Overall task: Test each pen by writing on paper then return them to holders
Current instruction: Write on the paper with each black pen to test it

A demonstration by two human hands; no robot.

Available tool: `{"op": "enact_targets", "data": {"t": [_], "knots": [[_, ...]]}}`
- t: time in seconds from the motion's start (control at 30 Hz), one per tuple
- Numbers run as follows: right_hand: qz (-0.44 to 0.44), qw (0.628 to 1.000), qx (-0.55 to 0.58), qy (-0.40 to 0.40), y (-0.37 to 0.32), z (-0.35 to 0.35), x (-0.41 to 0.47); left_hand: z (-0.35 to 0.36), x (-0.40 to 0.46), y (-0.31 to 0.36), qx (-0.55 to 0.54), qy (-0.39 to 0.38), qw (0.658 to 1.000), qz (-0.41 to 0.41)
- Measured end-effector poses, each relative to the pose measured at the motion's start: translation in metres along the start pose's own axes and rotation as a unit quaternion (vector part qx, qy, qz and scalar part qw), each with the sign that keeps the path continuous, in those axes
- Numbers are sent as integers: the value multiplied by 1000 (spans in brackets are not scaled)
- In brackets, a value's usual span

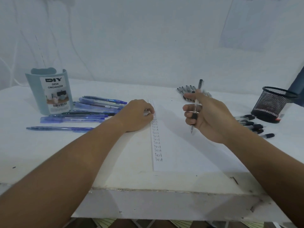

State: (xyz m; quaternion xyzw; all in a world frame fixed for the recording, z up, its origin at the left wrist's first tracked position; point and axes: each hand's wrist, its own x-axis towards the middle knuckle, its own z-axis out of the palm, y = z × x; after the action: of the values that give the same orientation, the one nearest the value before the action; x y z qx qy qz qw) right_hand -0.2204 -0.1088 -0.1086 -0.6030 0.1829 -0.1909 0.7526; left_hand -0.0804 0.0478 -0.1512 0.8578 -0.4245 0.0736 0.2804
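1. Left hand (139, 115), fingers curled, rests on the paper (189, 145) edge at centre frame, likely steadying it.
2. Right hand (209, 116) pinches a black pen (196, 104) above the paper, tip down, seemingly ready to write.

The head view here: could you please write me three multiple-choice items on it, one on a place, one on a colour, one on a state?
1. Where does the mesh pen holder stand?
A. far right of the table
B. far left
C. on the paper

2. What colour are the pens beside the desk organizer?
A. red
B. blue
C. green

3. What is the right hand doing?
A. resting flat
B. lifting the holder
C. holding a pen, tip down, above the paper

Answers: 1 A, it stands by the right edge; 2 B, their barrels are blue; 3 C, its fingers curl round the barrel.
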Motion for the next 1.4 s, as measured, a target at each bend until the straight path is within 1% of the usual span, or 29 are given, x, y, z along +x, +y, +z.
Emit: {"op": "enact_targets", "data": {"t": [0.13,0.2,0.27,0.33,0.4,0.47,0.5,0.57,0.67,0.83,0.93,0.97,1.03,1.27,1.4], "knots": [[-16,1000,5,-12,-4,-3,9,0,1,-1,0,-1,1000,0],[-13,1000,-2,5,-12,-5,18,0,1,-1,-6,0,1000,-2],[-18,999,-39,30,-22,-9,34,0,1,-2,-11,2,1000,-1],[-35,992,-108,55,-34,-19,53,1,2,-2,-11,6,1000,-1],[-48,973,-212,73,-42,-33,73,2,4,-2,-8,12,1000,-1],[-50,938,-325,107,-45,-49,96,3,7,-2,1,17,1000,2],[-61,922,-358,132,-46,-55,105,3,9,-2,7,19,1000,4],[-86,897,-396,177,-47,-67,125,4,10,-1,11,22,1000,7],[-92,864,-451,202,-48,-78,148,5,13,-2,7,25,1000,10],[-98,835,-496,215,-39,-79,167,7,17,-5,8,26,1000,14],[-118,801,-547,212,-33,-75,175,8,18,-6,6,29,999,17],[-113,796,-555,215,-32,-72,177,8,19,-6,7,29,999,18],[-99,793,-561,218,-29,-68,178,8,20,-7,7,29,999,23],[-115,780,-582,198,-25,-67,179,9,21,-8,5,26,999,23],[-130,793,-566,182,-30,-72,168,9,21,-8,8,27,999,25]]}}
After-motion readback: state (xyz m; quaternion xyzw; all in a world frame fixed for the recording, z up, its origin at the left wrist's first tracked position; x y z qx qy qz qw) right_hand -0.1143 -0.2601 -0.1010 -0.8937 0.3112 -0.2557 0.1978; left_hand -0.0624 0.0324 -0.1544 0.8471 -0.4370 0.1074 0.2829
